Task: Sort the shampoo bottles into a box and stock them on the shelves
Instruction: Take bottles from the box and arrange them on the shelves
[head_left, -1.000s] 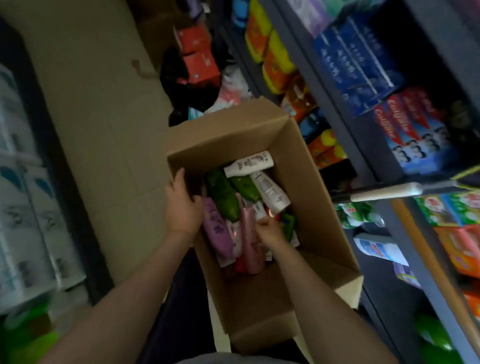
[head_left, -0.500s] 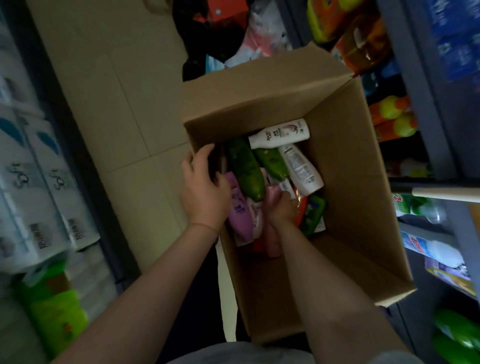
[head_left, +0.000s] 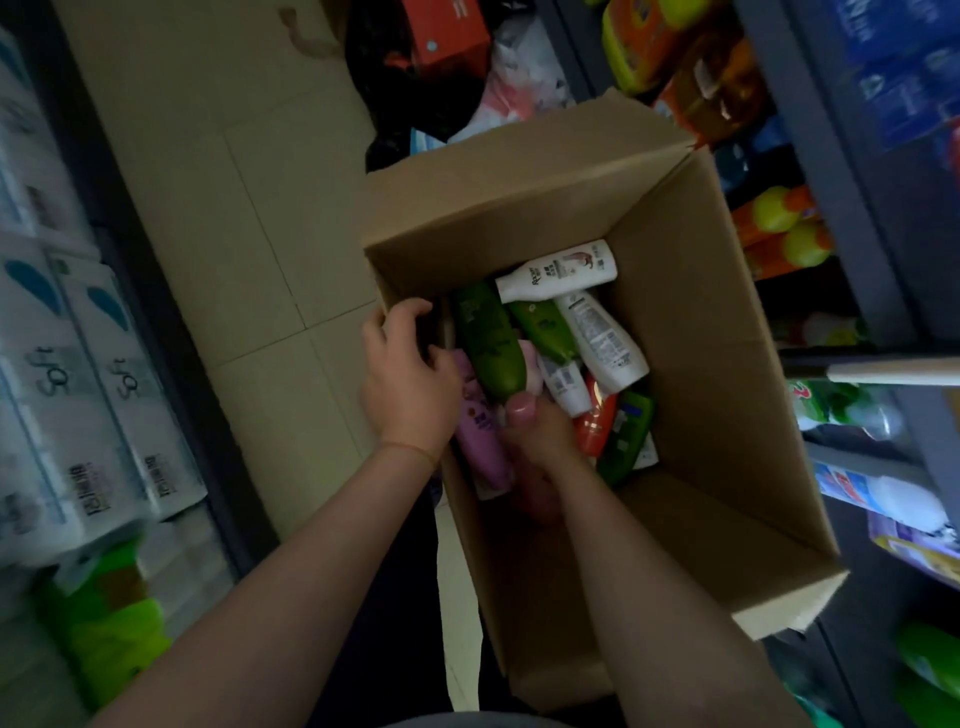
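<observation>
Box (head_left: 701, 322): open cardboard carton, flaps up, in a shop aisle; bare cardboard floor at the near end, bottles heaped at the far end.

Contents, all lying down:
- white bottle (head_left: 558, 271), crosswise at the far wall
- second white bottle (head_left: 602, 340), label side up, just beneath it
- green bottle (head_left: 488, 338), large, running lengthwise
- second green bottle (head_left: 543, 327), between the large green one and the second white one
- purple bottle (head_left: 480, 436), along the left wall
- red bottle (head_left: 595, 423) and green pack (head_left: 626, 436), side by side, right of the heap
- pink bottle, mostly hidden under the right hand

Left hand (head_left: 408, 387): at the box's left wall, fingers curled over its rim, beside the purple bottle.

Right hand (head_left: 537, 434): inside the box, fingers wrapped round the pink bottle, thumb up against the base of the large green bottle.

Shelves (head_left: 852, 218): to the right, stocked with orange, blue and green goods.

Tissue packs (head_left: 78, 395): stacked on the left.

Floor (head_left: 208, 156): pale tiles
</observation>
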